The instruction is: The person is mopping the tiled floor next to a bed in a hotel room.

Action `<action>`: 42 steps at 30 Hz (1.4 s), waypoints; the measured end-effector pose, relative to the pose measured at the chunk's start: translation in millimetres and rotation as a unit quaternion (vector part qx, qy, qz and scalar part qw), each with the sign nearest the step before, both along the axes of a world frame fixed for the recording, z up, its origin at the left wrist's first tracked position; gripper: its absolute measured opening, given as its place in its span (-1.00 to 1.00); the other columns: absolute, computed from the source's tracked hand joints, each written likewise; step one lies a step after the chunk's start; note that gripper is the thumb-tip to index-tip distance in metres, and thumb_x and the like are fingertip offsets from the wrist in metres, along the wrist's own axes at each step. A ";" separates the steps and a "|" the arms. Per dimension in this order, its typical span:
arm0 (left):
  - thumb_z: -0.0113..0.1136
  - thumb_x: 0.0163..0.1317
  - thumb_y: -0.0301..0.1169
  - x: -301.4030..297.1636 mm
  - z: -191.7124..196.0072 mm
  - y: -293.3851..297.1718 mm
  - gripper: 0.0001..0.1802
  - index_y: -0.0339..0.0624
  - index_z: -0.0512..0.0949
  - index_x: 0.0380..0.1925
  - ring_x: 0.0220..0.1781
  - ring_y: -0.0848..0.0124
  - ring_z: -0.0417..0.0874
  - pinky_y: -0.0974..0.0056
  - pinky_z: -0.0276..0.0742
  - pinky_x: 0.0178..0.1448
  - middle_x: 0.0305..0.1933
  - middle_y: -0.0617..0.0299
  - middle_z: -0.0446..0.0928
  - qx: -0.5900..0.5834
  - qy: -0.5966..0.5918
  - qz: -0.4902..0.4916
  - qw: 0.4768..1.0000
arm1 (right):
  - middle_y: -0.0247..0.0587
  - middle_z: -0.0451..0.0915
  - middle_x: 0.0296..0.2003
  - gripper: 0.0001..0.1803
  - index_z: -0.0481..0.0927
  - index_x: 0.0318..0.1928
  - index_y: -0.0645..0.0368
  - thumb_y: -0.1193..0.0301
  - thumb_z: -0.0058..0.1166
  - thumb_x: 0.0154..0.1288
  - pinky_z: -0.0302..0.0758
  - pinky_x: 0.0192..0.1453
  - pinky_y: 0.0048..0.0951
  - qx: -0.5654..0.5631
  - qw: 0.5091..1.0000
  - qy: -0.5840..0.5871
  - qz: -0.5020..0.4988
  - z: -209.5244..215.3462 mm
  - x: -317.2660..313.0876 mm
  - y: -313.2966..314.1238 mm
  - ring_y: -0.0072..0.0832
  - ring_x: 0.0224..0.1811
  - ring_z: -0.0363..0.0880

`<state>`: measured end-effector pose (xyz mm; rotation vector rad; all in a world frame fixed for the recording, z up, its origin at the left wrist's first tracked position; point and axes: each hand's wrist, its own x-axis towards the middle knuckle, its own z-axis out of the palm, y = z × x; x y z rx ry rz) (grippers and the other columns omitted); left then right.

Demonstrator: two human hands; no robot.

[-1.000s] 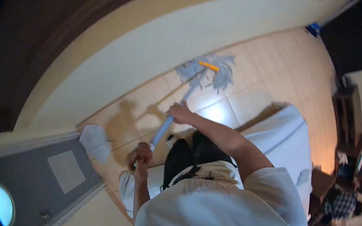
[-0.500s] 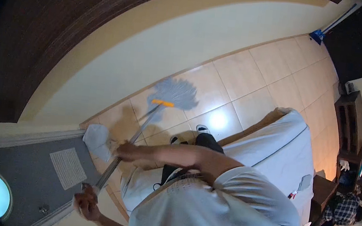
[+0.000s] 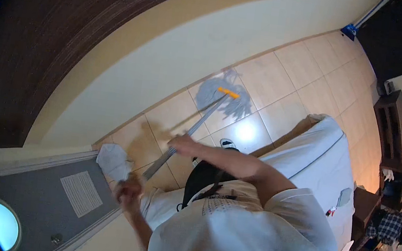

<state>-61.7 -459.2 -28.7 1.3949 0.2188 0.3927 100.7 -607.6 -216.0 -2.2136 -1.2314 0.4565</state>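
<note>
A mop (image 3: 206, 116) with a striped grey handle, an orange clamp and a grey string head (image 3: 210, 91) slants across the tiled floor. Its strands lie spread on the tiles close to the wall. My right hand (image 3: 184, 146) is closed around the middle of the handle. At the upper end of the handle, my left hand (image 3: 130, 192) is closed too, somewhat smeared by motion. Below my right arm, a foot in a dark shoe with white (image 3: 228, 143) shows on the floor.
A white plastic bag (image 3: 114, 161) sits by the grey door (image 3: 37, 190), beside my left hand. To the right stands a bed or couch with a pale cover (image 3: 315, 152). A blue broom or dustpan (image 3: 349, 31) leans in the far corner; dark shelves (image 3: 392, 129) line the right.
The mop head has slid along the wall, away from the door and to the right. Both hands moved up and right with the handle.
</note>
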 end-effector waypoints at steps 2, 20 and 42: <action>-0.03 -0.03 -0.38 28.0 -26.6 -38.3 -0.81 -0.24 0.30 -0.67 -0.57 0.42 0.23 0.38 0.15 -0.44 -0.66 0.26 0.26 -0.037 0.022 -0.022 0.999 | -0.44 0.47 -0.41 -0.80 0.46 -0.34 -0.16 0.34 0.00 -0.10 0.18 -0.20 0.04 -0.060 0.996 -0.022 -0.057 -5.3 23.4 -41.3 -0.38 -0.20 0.39; 0.09 -0.06 -0.34 -38.7 104.1 38.3 -0.76 -0.22 0.29 -0.70 -0.64 0.48 0.21 0.14 0.10 0.11 -0.76 0.27 0.20 0.075 -0.060 0.034 0.995 | -0.34 0.50 -0.45 -0.80 0.45 -0.29 -0.04 0.29 -0.17 0.07 0.25 -0.19 -0.08 0.109 0.986 0.036 0.118 60.7 -67.8 120.2 -0.31 -0.29 0.48; -0.06 -0.02 -0.47 40.1 -56.1 -30.0 -0.89 -0.27 0.35 -0.64 -0.63 0.50 0.24 0.41 0.15 -0.58 -0.66 0.26 0.30 0.083 -0.021 0.066 0.994 | -0.33 0.47 -0.33 -0.85 0.51 -0.35 -0.14 0.33 -0.02 -0.02 0.17 -0.12 0.14 -0.138 0.989 0.038 -0.025 -8.7 40.4 -48.3 -0.34 -0.15 0.39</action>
